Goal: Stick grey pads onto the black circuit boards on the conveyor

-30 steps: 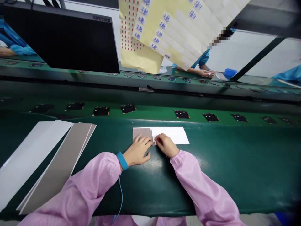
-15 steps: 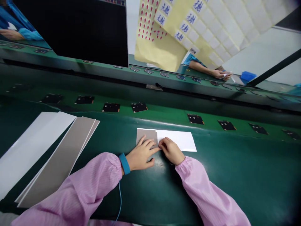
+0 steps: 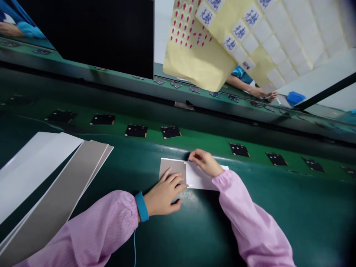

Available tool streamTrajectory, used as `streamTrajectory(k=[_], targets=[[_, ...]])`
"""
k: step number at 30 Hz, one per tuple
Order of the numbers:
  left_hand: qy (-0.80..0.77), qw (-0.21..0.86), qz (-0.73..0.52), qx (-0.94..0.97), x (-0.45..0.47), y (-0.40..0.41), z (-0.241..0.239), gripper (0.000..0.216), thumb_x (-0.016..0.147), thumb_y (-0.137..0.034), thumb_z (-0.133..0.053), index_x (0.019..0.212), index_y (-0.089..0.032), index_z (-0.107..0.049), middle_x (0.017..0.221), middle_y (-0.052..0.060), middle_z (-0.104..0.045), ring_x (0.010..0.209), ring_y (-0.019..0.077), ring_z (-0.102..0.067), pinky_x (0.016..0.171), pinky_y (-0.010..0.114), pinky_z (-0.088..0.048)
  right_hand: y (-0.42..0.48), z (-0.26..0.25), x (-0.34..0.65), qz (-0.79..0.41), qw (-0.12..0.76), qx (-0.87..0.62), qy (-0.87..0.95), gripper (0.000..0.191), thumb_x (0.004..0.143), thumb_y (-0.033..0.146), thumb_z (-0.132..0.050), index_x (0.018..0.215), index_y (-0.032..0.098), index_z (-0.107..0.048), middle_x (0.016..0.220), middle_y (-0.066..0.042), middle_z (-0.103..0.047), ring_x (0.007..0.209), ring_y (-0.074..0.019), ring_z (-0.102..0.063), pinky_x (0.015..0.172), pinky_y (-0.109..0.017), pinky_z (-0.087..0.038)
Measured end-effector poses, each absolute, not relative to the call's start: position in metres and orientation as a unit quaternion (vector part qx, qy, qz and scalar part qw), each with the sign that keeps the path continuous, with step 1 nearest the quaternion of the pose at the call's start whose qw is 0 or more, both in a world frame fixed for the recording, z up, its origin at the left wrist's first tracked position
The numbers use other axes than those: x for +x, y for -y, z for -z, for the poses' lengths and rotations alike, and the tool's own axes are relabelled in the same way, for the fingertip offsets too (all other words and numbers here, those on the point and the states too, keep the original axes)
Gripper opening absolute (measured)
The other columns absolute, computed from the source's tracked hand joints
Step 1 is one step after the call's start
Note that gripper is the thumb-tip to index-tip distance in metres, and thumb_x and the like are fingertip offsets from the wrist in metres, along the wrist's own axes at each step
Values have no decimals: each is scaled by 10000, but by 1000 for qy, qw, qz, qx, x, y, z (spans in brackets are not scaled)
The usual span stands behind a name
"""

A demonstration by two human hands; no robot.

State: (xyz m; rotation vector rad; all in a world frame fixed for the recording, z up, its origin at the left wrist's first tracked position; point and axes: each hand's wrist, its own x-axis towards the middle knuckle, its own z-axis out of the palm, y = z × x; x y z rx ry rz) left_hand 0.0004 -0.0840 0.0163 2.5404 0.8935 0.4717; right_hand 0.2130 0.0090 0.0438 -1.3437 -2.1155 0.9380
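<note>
Now your left hand [image 3: 165, 194] lies spread on the grey card [image 3: 175, 165], at the left end of the white sheet [image 3: 201, 178], which runs lengthwise left to right. Your right hand [image 3: 204, 162], fingertips together, is nearest the far edge; whatever it pinches is hard to make out. Your right sleeve [image 3: 246, 211] hides the sheet's near right corner.

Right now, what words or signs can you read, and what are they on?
"无触" (second character unsure): blue writing on white stickers.
Red arrows: left yellow sheet.
Small black print, right yellow sheet: too blurred.
Black boards: any writing is too small.
</note>
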Motion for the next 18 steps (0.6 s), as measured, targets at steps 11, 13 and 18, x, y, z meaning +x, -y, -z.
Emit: streamTrajectory(k=[11, 13, 18], targets=[[-378, 236, -198, 873, -5, 76, -26, 381, 821, -297, -503, 1196, -233, -490, 1207, 56, -514, 1234, 259, -382, 1077, 593, 139, -168, -41, 167, -359, 160, -513, 763, 63, 757, 211, -570, 750, 155, -597, 587, 33, -539, 520, -82, -487, 533, -213, -399], [-398, 228, -201, 866, -5, 75, -26, 369, 818, -271, -492, 1185, -231, -496, 1210, 59, -505, 1248, 262, -363, 1081, 599, 120, -173, -36, 166, -369, 138, -518, 759, 51, 755, 195, -575, 750, 152, -601, 590, 29, -548, 524, -81, -500, 520, -204, -401], [-424, 225, -201, 854, -4, 73, -25, 324, 808, -225, -487, 1130, -241, -524, 1184, 47, -499, 1225, 245, -380, 1087, 605, 99, -176, -32, 169, -366, 111, -531, 756, 36, 752, 162, -587, 723, 148, -602, 603, 23, -559, 529, -77, -505, 520, -197, -402]])
